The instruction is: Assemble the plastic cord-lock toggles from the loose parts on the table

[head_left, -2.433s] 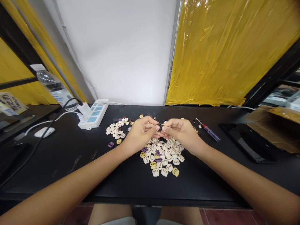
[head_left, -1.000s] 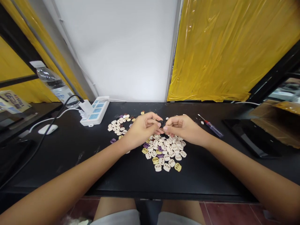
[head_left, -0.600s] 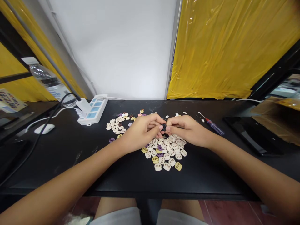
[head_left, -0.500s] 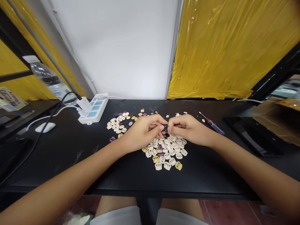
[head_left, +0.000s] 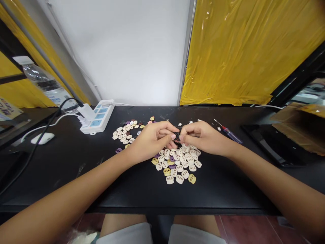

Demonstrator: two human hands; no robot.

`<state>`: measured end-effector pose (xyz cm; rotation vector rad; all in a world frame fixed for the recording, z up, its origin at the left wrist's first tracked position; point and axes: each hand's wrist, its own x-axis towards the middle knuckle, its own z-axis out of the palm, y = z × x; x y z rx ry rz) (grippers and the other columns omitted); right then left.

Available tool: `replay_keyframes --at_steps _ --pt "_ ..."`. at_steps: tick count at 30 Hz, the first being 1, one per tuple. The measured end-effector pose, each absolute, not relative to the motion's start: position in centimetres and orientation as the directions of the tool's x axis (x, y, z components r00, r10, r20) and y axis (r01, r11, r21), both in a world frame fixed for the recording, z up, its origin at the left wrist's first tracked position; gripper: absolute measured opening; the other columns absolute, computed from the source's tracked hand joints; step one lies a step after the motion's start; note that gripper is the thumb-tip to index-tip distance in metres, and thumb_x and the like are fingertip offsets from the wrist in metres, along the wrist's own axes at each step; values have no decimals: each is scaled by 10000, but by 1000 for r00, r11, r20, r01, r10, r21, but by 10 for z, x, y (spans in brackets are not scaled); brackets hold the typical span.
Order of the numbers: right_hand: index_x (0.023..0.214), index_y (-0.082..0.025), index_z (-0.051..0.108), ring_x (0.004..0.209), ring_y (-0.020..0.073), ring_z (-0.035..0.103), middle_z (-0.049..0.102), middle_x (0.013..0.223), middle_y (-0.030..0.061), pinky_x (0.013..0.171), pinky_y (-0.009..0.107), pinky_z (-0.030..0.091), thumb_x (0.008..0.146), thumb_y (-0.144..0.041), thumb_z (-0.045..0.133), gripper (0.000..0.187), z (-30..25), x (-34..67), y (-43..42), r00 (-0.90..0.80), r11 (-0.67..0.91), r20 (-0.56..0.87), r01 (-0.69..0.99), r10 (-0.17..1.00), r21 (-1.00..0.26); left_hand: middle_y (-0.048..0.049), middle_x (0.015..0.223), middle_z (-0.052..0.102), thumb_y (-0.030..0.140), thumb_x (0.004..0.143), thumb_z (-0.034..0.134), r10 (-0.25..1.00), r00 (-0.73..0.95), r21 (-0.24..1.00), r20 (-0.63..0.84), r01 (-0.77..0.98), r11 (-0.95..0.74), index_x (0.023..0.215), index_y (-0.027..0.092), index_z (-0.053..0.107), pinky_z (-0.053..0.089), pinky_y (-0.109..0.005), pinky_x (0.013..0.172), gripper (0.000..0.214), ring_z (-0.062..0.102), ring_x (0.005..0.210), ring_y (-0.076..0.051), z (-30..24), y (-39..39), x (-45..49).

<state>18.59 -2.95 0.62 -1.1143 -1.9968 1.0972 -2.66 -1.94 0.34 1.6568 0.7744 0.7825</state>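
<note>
My left hand pinches a small black plastic piece, probably a cord lock, between thumb and fingers. Against its other side the closed fingertips of my right hand press; they hide much of it. Below both hands lies a heap of two-hole cord locks, mostly cream, with a few yellow and purple ones. Another cluster of cream cord locks spreads to the left of my left hand. Something black also shows under the fingertips, its kind unclear.
A screwdriver lies right of my right hand, near a black flat device and a cardboard box. On the left are a power strip, a white mouse, cables and a water bottle. Small white bits lie behind the hands.
The whole view has shifted slightly, so things sit a little further left. Both hands stay together at the black piece, with the right fingertips slightly moved on it.
</note>
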Motion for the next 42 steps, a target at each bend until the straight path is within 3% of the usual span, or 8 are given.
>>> replay_keyframes --at_steps 12,22,33,42 --pt "691 -173 607 538 100 444 547 613 -21 502 243 334 862 -221 592 179 6 183 -37 -492 371 178 329 852 -868 -40 744 783 27 891 633 812 579 991 68 58 -124 965 111 644 641 -195 669 112 794 721 -147 8 -22 -27" --pt "720 -175 595 575 113 436 537 647 -12 533 264 341 888 -278 586 197 6 182 -38 -450 404 218 372 866 -836 -39 722 782 67 896 674 834 543 993 95 3 -115 928 109 643 646 -189 650 62 782 677 -132 10 -24 -24" --pt "727 -190 580 601 127 454 529 650 -12 562 271 367 913 -335 583 236 3 182 -39 -442 409 225 384 869 -828 -30 732 745 61 926 609 830 546 992 113 -14 -126 956 131 595 642 -225 674 78 778 706 -139 5 -25 -21" --pt "641 -180 590 587 107 444 526 607 -25 567 253 349 776 -194 537 145 4 187 -30 -395 428 245 488 886 -761 -36 802 743 110 924 618 832 540 984 127 38 -175 1014 131 617 609 -230 666 93 752 694 -125 -2 -14 -26"
